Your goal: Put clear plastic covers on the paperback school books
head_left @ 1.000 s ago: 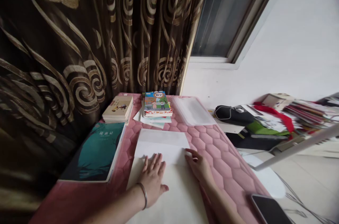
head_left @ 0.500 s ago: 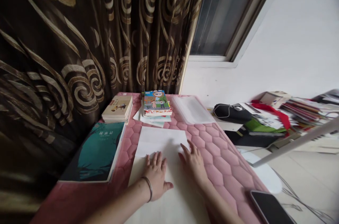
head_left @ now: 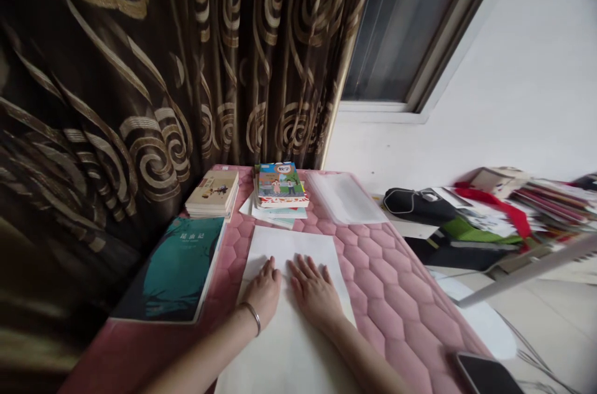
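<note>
A large white sheet of paper lies on the pink quilted mat in front of me. My left hand, with a thin bangle at the wrist, rests flat on the sheet's left half, fingers pointing away. My right hand lies flat beside it near the sheet's middle, fingers spread and stretched out. The two hands almost touch. Neither holds anything.
A teal-covered book lies left of the sheet. Behind it sit a tan book stack, a colourful book stack and a clear plastic sleeve. A dark phone is at bottom right. Cluttered books and a black pouch are at right. A patterned curtain hangs behind.
My right hand has slid left from the sheet's right edge to its middle. My left hand has shifted slightly forward. The two hands now lie close together.
</note>
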`<state>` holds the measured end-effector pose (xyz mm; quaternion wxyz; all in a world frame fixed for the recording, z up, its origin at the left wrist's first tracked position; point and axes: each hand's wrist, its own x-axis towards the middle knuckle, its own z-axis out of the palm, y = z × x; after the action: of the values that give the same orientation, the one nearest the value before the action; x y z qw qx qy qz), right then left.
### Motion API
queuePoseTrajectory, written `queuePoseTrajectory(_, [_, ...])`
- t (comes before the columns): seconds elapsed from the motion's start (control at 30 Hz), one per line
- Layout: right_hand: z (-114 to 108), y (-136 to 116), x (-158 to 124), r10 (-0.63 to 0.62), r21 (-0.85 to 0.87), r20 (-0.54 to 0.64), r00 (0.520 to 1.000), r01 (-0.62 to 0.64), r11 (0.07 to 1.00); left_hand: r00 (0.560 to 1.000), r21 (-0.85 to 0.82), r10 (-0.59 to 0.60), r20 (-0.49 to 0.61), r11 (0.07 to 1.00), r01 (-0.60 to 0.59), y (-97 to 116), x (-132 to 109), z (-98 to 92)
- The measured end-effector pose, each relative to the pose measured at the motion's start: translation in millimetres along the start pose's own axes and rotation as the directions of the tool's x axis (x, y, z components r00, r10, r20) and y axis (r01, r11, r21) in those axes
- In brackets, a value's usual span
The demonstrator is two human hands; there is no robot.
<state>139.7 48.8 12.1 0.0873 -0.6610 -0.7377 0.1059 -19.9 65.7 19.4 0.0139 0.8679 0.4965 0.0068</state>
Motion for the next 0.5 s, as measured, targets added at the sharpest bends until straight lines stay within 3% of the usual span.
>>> queuePoseTrajectory(0.1, [1, 0, 0, -0.002, 0.002, -0.006, 1.000, 0.002, 1.000, 0.996, -0.012, 0.067, -0.055, 0.998, -0.068, -8, 15, 0.1])
queuePoseTrajectory(0.2, [-2, -2, 0, -0.004, 0.012, -0.010, 1.000, 0.005, 1.000, 0.988, -0.072, 0.152, -0.043, 0.985, -0.154, -14, 32, 4.3])
queuePoseTrajectory(0.37, [-8, -4, -2, -0.004, 0.032, -0.020, 1.000, 0.005, 0.999, 0.996, -0.115, 0.051, 0.074, 0.992, -0.042, -23, 51, 15.4])
queuePoseTrajectory(0.5, [-8, -3, -2, -0.012, 0.039, -0.023, 1.000, 0.013, 0.999, 0.997, -0.100, -0.014, 0.070, 0.995, 0.021, -22, 61, 15.2])
